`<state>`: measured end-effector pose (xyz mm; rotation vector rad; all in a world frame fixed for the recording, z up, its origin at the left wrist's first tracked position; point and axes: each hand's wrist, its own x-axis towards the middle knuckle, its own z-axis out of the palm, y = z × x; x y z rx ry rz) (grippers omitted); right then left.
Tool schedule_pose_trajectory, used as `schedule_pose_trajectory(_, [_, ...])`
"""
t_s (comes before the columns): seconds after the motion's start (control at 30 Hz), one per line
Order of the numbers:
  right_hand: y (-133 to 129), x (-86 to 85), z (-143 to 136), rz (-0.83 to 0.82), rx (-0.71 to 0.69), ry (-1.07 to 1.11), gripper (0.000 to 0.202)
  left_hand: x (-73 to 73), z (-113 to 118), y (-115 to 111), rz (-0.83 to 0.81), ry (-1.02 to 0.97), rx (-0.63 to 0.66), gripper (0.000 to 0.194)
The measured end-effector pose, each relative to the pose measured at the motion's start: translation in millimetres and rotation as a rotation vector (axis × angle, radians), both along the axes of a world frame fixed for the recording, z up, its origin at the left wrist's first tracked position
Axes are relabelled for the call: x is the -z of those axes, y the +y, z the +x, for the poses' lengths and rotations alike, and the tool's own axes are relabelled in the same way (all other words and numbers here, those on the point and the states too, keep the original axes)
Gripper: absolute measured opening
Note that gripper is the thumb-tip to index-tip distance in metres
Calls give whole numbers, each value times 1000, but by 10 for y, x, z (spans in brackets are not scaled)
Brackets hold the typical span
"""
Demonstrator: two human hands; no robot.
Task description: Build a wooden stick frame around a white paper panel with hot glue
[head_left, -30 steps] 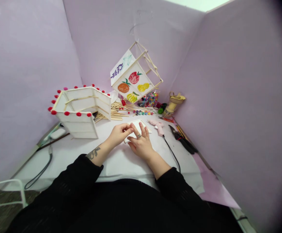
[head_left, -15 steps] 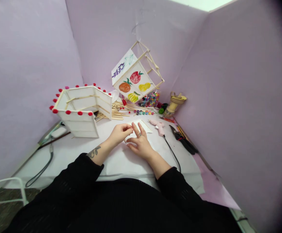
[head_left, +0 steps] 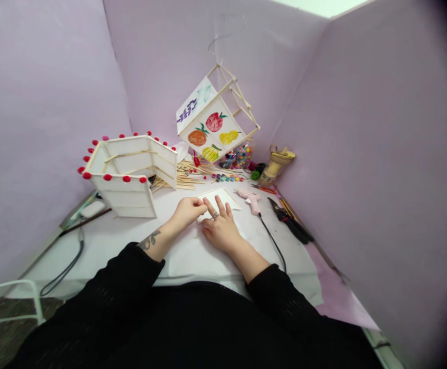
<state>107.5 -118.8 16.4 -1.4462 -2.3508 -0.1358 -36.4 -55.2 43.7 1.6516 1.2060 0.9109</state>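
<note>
In the head view, a white panel edged with thin sticks [head_left: 229, 199] lies on the table, partly covered by my hands. My left hand [head_left: 188, 212] is over the panel's left side, thumb and fingertips pinched together; whatever may be between them is too small to make out. Close against those fingertips is the index finger of my right hand [head_left: 222, 229]. That hand has its fingers spread over the panel, and its thumb is bent underneath. A pink glue gun [head_left: 251, 200] rests on the table to the right of the panel.
A white folding frame [head_left: 129, 197] with red pom-poms stands on the left. Behind it lie wooden sticks [head_left: 185, 181]. A fruit-painted lantern [head_left: 218, 125] hangs above the back. Black-handled cutters [head_left: 290, 221] and a bamboo-like holder [head_left: 275, 166] are on the right.
Both hands have shifted slightly left over the panel. The right thumb has tucked in closer under the fingers, and the left fingertips stay pinched.
</note>
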Motion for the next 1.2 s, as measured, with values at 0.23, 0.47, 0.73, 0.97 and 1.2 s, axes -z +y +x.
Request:
schedule_pose_trajectory(0.23, [65,19,95,-46,-27,473,15,-15,-67,101,59,-47,-43,12])
schedule_pose_trajectory(0.47, [84,-133,233,-493,-489,1831,27,-165,-254,229,224,777,-251,29])
schedule_pose_trajectory(0.73, [29,-254,303,-657,-655,2187,41,-95,-291,264,374,798,-221,28])
schedule_pose_trajectory(0.97, [52,-202,270,-659,-644,2113,37,-34,-1,-109,906,200,171,20])
schedule_pose_trajectory(1.2, [83,-134,175,-598,-589,1969,31,0,81,-290,1185,61,260,10])
